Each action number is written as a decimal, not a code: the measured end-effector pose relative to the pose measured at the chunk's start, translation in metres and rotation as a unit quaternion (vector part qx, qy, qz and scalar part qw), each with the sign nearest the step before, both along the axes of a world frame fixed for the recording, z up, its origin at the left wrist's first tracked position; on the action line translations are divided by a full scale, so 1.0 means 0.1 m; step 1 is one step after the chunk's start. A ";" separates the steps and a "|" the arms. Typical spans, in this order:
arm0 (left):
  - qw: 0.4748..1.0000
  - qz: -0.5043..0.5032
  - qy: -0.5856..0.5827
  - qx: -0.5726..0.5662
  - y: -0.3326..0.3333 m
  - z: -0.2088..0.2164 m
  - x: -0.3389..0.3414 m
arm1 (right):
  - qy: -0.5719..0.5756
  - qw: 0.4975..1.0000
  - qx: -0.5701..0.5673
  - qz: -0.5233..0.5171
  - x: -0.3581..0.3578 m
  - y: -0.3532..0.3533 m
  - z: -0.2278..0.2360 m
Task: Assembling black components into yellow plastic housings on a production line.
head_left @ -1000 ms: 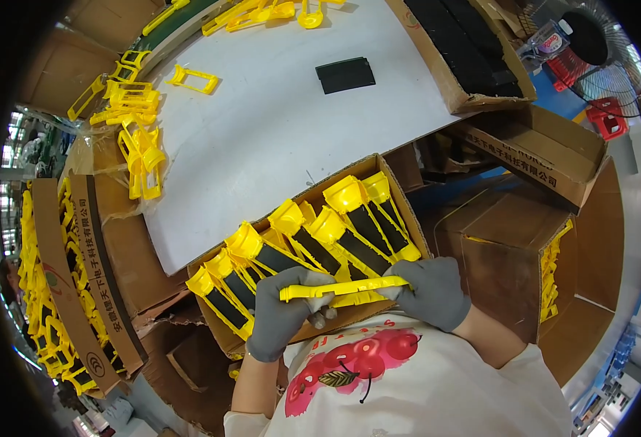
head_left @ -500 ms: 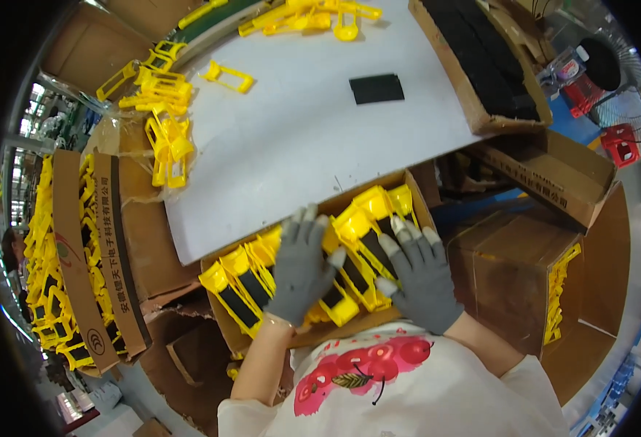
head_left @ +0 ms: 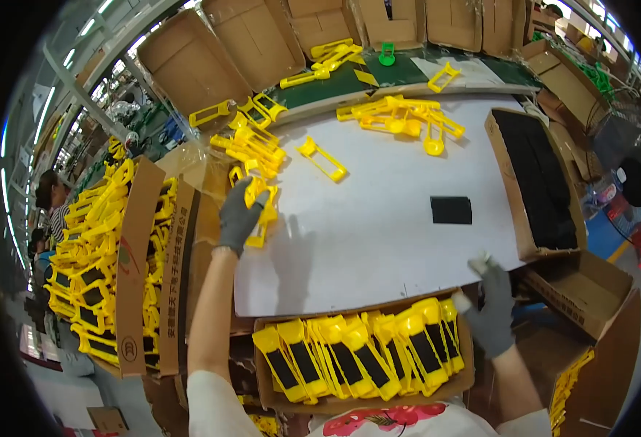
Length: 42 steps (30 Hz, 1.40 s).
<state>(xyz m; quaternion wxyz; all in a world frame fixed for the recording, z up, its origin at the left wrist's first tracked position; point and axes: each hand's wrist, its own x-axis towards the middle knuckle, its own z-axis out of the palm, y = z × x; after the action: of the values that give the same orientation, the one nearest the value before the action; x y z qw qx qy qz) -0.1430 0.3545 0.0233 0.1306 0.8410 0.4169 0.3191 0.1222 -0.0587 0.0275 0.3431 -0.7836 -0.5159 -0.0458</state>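
My left hand (head_left: 240, 216), in a grey glove with pale fingertips, reaches to the left edge of the white tabletop (head_left: 379, 247). Its fingers close round a yellow plastic frame (head_left: 262, 227) at the near end of a loose pile (head_left: 250, 149). My right hand (head_left: 492, 304), gloved alike, hovers beside the right end of a cardboard box (head_left: 364, 406), fingers apart and nothing in them. Inside that box, yellow frames with black pads (head_left: 368, 360) stand tilted in a row.
More yellow frames (head_left: 408, 116) lie at the table's far side, and a black pad (head_left: 451, 210) rests right of centre. A carton of black pads (head_left: 535, 182) stands on the right. At left, a large carton (head_left: 140, 269) is heaped with frames. Behind runs a green ledge (head_left: 299, 95).
Both hands have left the frames in the near box. My left hand went forward and left to the loose pile, my right hand up and right. The view has tilted upward.
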 end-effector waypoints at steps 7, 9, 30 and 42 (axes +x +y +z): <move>0.963 0.159 0.155 0.153 2.07 -0.01 0.55 | -0.064 0.995 -0.047 -0.058 1.74 1.92 -0.22; 0.956 0.201 0.191 0.100 2.43 0.03 0.56 | -0.069 0.995 -0.034 -0.065 2.08 2.48 -0.36; 0.965 -0.022 0.046 0.257 1.23 -0.15 0.27 | -0.003 0.971 -0.218 0.102 1.50 3.61 -0.60; 0.952 0.108 0.281 0.060 2.12 0.00 1.43 | -0.044 0.946 -0.191 0.258 1.07 3.32 -0.62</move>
<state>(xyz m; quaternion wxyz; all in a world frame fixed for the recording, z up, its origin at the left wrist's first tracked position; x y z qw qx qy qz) 0.0001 0.5663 0.0234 -0.0775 0.8529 0.5053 0.1064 0.2291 0.2732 -0.0343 0.1640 -0.6716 -0.7143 0.1090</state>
